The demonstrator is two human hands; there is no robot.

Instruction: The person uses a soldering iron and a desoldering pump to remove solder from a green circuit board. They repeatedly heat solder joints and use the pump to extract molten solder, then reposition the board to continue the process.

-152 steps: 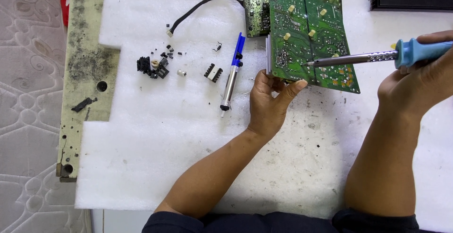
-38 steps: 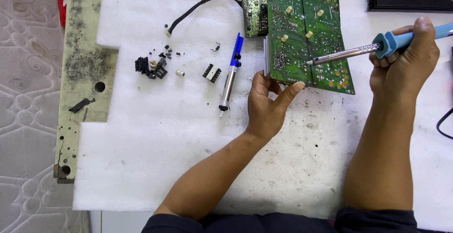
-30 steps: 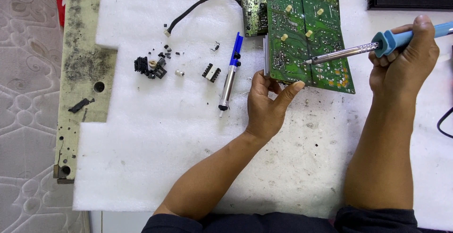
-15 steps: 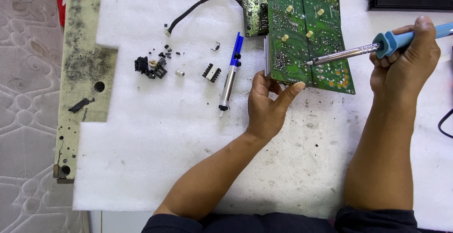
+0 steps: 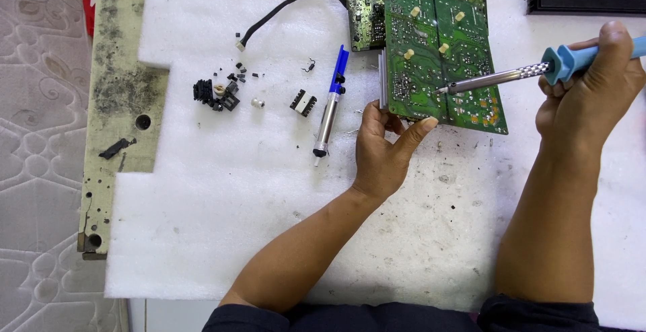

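Since a second ago little has moved: your left hand (image 5: 382, 149) still grips the green circuit board (image 5: 441, 49) near the counter's far edge, your right hand (image 5: 589, 96) fingers hold the soldering iron (image 5: 511, 76), tip on the board, so the joint is likely still heating.

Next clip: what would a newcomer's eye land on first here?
The green circuit board at top centre draws the eye, steadied at its lower edge by the left hand. The right hand holds a blue-handled soldering iron with its tip on the board. To the left, on the white foam sheet, lie a blue and silver desoldering pump and scattered small black components.
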